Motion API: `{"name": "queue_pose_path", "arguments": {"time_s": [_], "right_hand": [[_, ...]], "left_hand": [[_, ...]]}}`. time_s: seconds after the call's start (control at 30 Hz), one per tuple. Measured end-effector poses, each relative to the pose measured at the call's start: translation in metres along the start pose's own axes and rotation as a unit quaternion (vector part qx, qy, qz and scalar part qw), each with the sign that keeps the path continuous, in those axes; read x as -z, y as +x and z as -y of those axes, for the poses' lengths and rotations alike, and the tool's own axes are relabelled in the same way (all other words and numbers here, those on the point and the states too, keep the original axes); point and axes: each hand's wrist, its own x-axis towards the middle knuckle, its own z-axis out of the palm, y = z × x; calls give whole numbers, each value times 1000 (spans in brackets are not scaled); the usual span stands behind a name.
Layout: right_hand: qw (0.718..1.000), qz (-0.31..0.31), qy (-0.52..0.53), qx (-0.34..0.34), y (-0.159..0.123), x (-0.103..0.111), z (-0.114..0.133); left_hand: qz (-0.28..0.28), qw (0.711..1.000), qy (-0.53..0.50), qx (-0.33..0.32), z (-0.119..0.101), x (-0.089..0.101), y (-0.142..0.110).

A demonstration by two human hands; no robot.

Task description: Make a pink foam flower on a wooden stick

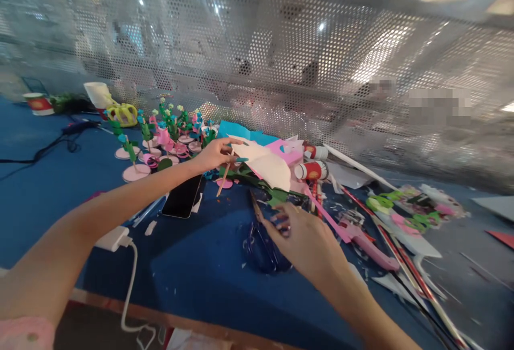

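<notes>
One cream paper sheet [273, 167] sits near the middle of the blue table [193, 269], by a pink sheet [289, 153] and a blue sheet [236, 129]; it looks light, thin and easily creased, best taken by an edge. At its nine o'clock, the left hand [214, 153] appears to pinch that end, thumb and fingers nearly closed. At five, the right hand [307, 236] is loosely parted, seemingly empty; whether it touches the scissors [259, 251] at six, I cannot tell. Paper flowers [163, 136] stand toward ten, a phone [182, 197] lies at eight.
</notes>
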Motion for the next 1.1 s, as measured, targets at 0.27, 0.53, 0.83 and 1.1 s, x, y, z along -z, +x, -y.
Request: {"name": "queue_pose_path", "arguments": {"time_s": [0.27,0.53,0.83,1.1], "right_hand": [[920,-350,-91,149,68,-38,-3],[903,-354,-162,181,74,-33,-15],[919,-285,-216,166,77,-45,-23],[963,-193,-170,85,80,-43,-25]], "left_hand": [[47,999,-23,-13,-1,-3,-2],[105,994,3,-5,-3,5,-3],[191,980,46,24,-7,2,-7],[177,978,-7,114,-8,9,-2]]}}
